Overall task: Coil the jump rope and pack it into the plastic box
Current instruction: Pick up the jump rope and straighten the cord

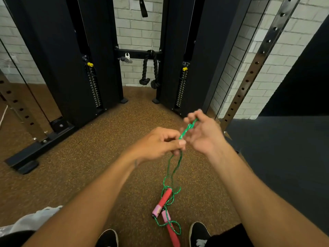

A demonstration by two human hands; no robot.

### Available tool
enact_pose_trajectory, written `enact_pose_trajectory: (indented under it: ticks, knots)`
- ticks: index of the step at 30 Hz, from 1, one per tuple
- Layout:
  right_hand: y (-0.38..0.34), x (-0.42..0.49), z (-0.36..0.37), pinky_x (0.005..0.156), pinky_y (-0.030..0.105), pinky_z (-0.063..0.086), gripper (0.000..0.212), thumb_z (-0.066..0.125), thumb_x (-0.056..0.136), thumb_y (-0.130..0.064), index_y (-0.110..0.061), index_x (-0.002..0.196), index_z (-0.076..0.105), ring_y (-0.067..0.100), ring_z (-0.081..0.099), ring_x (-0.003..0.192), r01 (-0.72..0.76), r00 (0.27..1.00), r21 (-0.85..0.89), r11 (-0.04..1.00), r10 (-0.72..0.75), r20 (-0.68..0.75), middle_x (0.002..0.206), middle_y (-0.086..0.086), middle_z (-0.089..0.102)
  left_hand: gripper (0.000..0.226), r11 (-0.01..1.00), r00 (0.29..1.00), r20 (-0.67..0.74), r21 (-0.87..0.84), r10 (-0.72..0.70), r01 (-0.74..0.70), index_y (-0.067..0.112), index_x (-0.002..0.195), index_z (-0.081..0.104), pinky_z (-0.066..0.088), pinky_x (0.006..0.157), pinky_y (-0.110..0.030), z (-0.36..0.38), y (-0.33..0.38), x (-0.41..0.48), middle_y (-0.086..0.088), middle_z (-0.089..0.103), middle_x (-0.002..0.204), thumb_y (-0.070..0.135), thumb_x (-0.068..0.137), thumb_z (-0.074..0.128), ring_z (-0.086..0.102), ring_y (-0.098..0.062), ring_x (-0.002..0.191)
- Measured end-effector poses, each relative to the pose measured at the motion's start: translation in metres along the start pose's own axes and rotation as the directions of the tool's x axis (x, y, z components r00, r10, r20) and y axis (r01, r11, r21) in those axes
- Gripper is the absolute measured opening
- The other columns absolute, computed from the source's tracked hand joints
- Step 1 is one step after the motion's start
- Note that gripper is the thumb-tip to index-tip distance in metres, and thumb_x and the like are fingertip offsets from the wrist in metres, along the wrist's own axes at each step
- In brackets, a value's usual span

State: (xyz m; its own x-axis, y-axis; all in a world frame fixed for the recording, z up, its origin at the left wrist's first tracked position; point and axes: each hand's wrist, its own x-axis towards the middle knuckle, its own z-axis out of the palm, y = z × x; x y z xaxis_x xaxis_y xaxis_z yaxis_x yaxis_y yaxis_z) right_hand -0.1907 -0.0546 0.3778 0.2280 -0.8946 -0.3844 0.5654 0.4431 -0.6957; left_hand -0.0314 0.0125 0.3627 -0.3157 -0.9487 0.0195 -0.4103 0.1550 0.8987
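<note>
Two hands work one green rope (175, 168) at chest height over the brown floor (85, 168). Left hand (158, 143) is closed, pinching the cord between thumb and fingertips; right hand (204, 132), just beyond and touching the same stretch, has its fingers curled loosely around the cord where a small knot (190, 126) sits, and motion blur hides how firm that hold is. Below the left hand the rope hangs in slack, tangled loops down to two red handles (166, 195) with pink ends, lying crossed on the floor near the feet, between the black shoes (199, 232). No plastic box can be made out; a pale crumpled bag (35, 218) lies under the left forearm, off to that side. By the look of it the cord is thin, light and limp, so it will snag on itself rather than hold a shape, and the knot probably needs loosening before any neat coil forms. The handles seem stiff and heavier than the cord, so they will swing and drag the loops. A sensible hold is likely at the handles together, winding the cord from there.
</note>
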Motion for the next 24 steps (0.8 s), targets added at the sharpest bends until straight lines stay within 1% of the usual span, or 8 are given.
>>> enact_pose_trajectory:
  ticks: [5,8,11,12,14,17,20,24]
  knots:
    - [-0.016,0.0,-0.024,0.058,0.025,0.053,0.019,0.048,0.104,-0.025,-0.012,0.101,0.061,0.014,0.068,0.067,0.018,0.987,-0.496,0.868,-0.095,-0.131,0.082,0.007,0.078,0.024,0.998,0.967,-0.247,-0.044,-0.063,0.054,0.027,0.081,0.067,0.051,0.092,-0.052,-0.05,-0.016,-0.01,-0.014,0.069,0.094,0.035,0.098,0.052,0.064,-0.037,0.091]
    - [0.006,-0.007,-0.024,0.05,0.024,0.043,0.026,0.059,0.098,-0.03,-0.007,0.091,0.069,0.009,0.056,0.051,-0.078,0.996,-0.888,0.453,-0.002,-0.088,0.063,0.002,0.071,0.024,0.975,0.96,-0.267,-0.222,-0.086,0.025,0.018,0.089,0.063,0.051,0.067,-0.031,-0.05,-0.001,-0.001,0.001,0.062,0.068,0.025,0.103,0.044,0.056,-0.012,0.058]
    - [0.02,-0.009,-0.021,0.06,0.028,0.043,0.038,0.062,0.09,-0.055,-0.017,0.096,0.068,0.011,0.062,0.071,0.011,0.983,-0.998,-0.061,-0.183,0.022,0.08,-0.003,0.07,0.025,0.995,0.985,-0.166,-0.094,-0.051,0.036,0.021,0.086,0.064,0.03,0.048,-0.016,-0.043,0.015,0.004,0.015,0.046,0.052,0.029,0.102,0.046,0.036,-0.001,0.048]
    - [0.023,-0.011,-0.017,0.068,0.03,0.045,0.035,0.059,0.092,-0.054,-0.022,0.107,0.064,0.013,0.065,0.087,0.11,0.973,-0.994,0.01,-0.204,0.106,0.094,-0.005,0.069,0.025,0.998,0.989,-0.143,-0.039,-0.047,0.042,0.022,0.084,0.065,0.029,0.048,-0.015,-0.041,0.019,0.005,0.016,0.046,0.052,0.029,0.101,0.048,0.035,-0.001,0.048]
    - [0.028,-0.016,-0.005,0.089,0.036,0.043,0.033,0.047,0.101,-0.045,-0.026,0.124,0.06,0.016,0.064,0.111,0.266,0.962,-0.838,0.475,-0.081,0.26,0.106,-0.006,0.07,0.025,0.999,0.99,-0.14,0.04,-0.03,0.036,0.022,0.081,0.068,0.032,0.053,-0.018,-0.04,0.026,0.007,0.014,0.05,0.058,0.03,0.098,0.051,0.038,-0.002,0.051]
    - [0.031,-0.013,-0.002,0.085,0.039,0.049,0.041,0.041,0.1,-0.046,-0.015,0.104,0.068,0.015,0.063,0.073,0.264,0.905,-0.517,0.814,-0.024,0.425,0.066,-0.002,0.058,0.024,0.999,0.975,-0.221,0.014,-0.035,0.039,0.016,0.078,0.063,0.032,0.052,-0.019,-0.044,0.03,0.01,0.018,0.052,0.054,0.025,0.097,0.051,0.04,0.004,0.046]
    - [0.015,-0.008,-0.009,0.059,0.025,0.041,0.032,0.045,0.1,-0.042,-0.018,0.084,0.059,0.008,0.037,0.051,0.303,0.892,-0.605,0.736,0.005,0.453,0.057,-0.01,0.035,0.024,0.998,0.923,-0.381,-0.052,-0.059,0.042,0.017,0.075,0.058,0.027,0.052,-0.024,-0.056,0.028,0.01,0.016,0.042,0.052,0.027,0.095,0.051,0.034,-0.002,0.047]
    - [-0.023,-0.005,-0.036,0.05,0.02,0.026,0.033,0.045,0.102,-0.041,-0.021,0.08,0.059,0.007,0.027,0.053,0.372,0.901,-0.772,0.515,-0.001,0.434,0.059,-0.013,0.036,0.025,0.926,0.698,-0.682,-0.37,-0.219,-0.07,0.018,0.071,0.053,0.023,0.046,-0.021,-0.093,0.016,0.002,0.013,0.037,0.056,0.023,0.095,0.049,0.029,-0.007,0.05]
